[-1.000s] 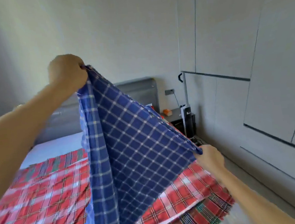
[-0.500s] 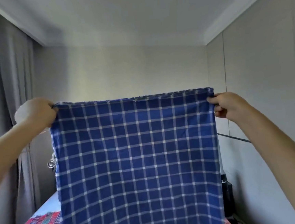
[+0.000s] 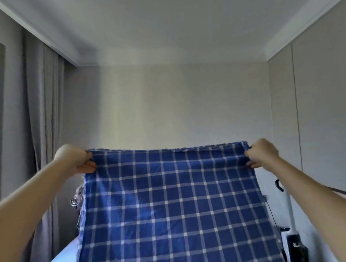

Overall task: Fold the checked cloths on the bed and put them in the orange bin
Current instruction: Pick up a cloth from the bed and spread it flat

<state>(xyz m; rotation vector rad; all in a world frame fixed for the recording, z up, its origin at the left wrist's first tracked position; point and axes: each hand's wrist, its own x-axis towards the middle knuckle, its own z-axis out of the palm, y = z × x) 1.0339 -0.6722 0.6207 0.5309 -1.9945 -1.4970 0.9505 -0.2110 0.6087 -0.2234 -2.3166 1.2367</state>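
Over the bed [image 3: 62, 256], left hand [image 3: 74, 162] and right hand [image 3: 262, 152] fingers pinch top corners of the blue cloth [image 3: 171, 214].

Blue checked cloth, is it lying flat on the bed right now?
No, the left hand and the right hand hold the blue checked cloth up by its top corners in the air.

Left hand [image 3: 72, 160] and right hand [image 3: 262, 151] bare; left forearm [image 3: 25, 203], right forearm [image 3: 319, 193] bare.
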